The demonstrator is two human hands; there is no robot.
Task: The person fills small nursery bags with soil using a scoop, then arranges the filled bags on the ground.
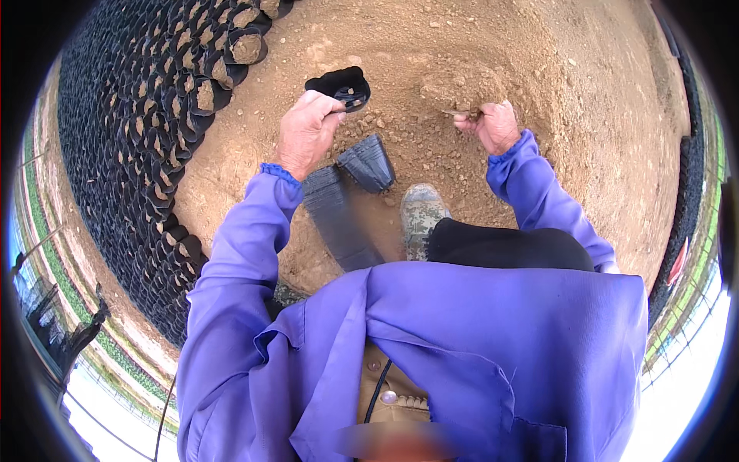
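Observation:
My left hand [309,130] pinches the near rim of a black plastic nursery pot [359,99], whose mouth is open towards the camera with a few bits of soil inside. My right hand [491,124], at the near edge of a heap of loose brown soil [462,84], is closed on a thin flat piece [456,112]; its kind cannot be told. Between my hands and my body, a stack of black nursery pots [340,216] lies on its side, with a shorter black pot [368,163] beside its far end.
Many soil-filled black pots [246,49] stand packed in rows at the left. My camouflage shoe [421,211] is planted on the soil just right of the stacked pots. A dark border [690,173] curves along the far right, with fencing beyond it.

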